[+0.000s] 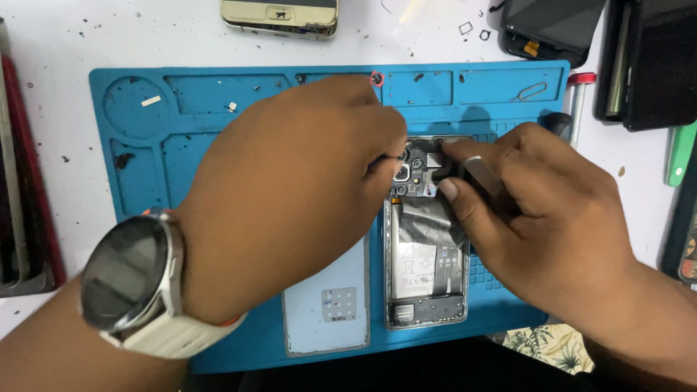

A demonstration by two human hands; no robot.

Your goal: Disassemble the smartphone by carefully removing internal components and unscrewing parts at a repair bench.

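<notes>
Left hand (290,196) pinches a tool at the opened phone (427,239); right hand (537,210) grips tweezers (483,178); a slip risks gouging camera modules (410,170)

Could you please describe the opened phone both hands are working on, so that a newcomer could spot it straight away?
Start at the blue work mat. The opened phone lies at its lower middle, between the left hand and right hand. Unlike the pale back cover beside it, its battery and circuitry are exposed.
</notes>
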